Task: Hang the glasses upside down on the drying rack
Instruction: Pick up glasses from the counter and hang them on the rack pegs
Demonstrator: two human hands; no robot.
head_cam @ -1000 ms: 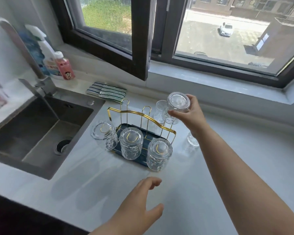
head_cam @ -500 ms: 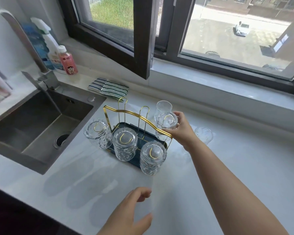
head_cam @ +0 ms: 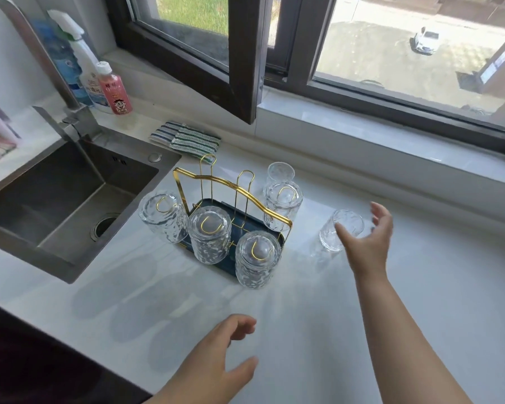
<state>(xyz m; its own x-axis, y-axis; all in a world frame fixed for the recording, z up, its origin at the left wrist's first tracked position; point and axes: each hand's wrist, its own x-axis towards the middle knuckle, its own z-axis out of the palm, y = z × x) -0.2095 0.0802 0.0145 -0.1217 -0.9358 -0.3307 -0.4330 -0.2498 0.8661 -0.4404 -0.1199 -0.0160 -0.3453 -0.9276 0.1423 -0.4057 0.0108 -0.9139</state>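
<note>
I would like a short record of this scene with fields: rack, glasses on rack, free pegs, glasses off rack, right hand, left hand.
rack: gold wire drying rack on a dark tray, on the white counter beside the sink
glasses on rack: four, upside down, three in front, one at the back right
free pegs: two at the back
glasses off rack: one behind the rack; one on the counter to the right
right hand: open, reaching at the right glass, not gripping it
left hand: open, empty, above the counter

6 glasses: 4 on rack [head_cam: 233, 205], 2 on counter. 2 bottles upper left, 2 hands.
</note>
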